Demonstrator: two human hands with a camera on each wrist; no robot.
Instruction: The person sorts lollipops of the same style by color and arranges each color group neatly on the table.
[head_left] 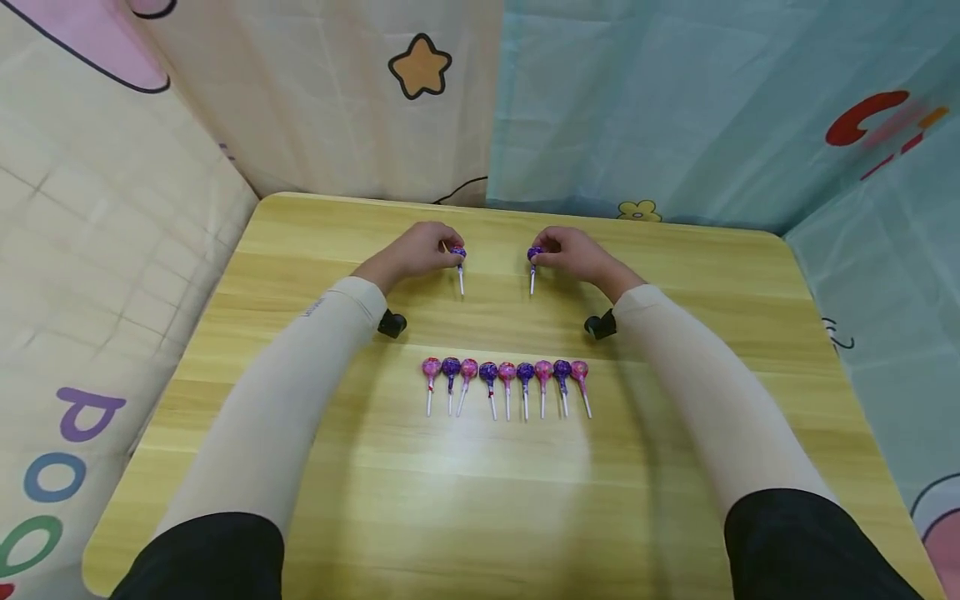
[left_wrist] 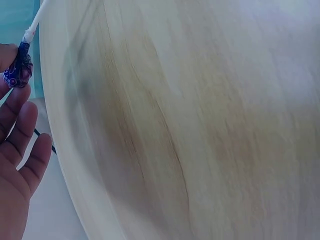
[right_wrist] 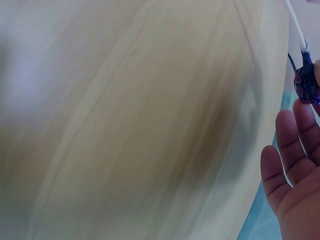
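My left hand [head_left: 422, 249] pinches a purple-wrapped lollipop [head_left: 458, 252] by its head between thumb and fingers, with the white stick pointing toward me. In the left wrist view the same lollipop [left_wrist: 19, 70] shows dark purple wrapping, and the other fingers spread loosely. My right hand [head_left: 576, 253] pinches a second purple lollipop [head_left: 533, 253] the same way, its stick also toward me. The right wrist view has this lollipop [right_wrist: 306, 82] at the right edge. Both hands are over the far part of the table, a short gap between them.
Several lollipops, pink [head_left: 507, 372] and purple [head_left: 526, 372] alternating, lie in a row mid-table, sticks toward me. The wooden table [head_left: 480, 517] has its far edge just beyond the hands. Printed curtains [head_left: 322, 100] hang behind and at the sides. Black wrist cameras [head_left: 600, 325] sit under the wrists.
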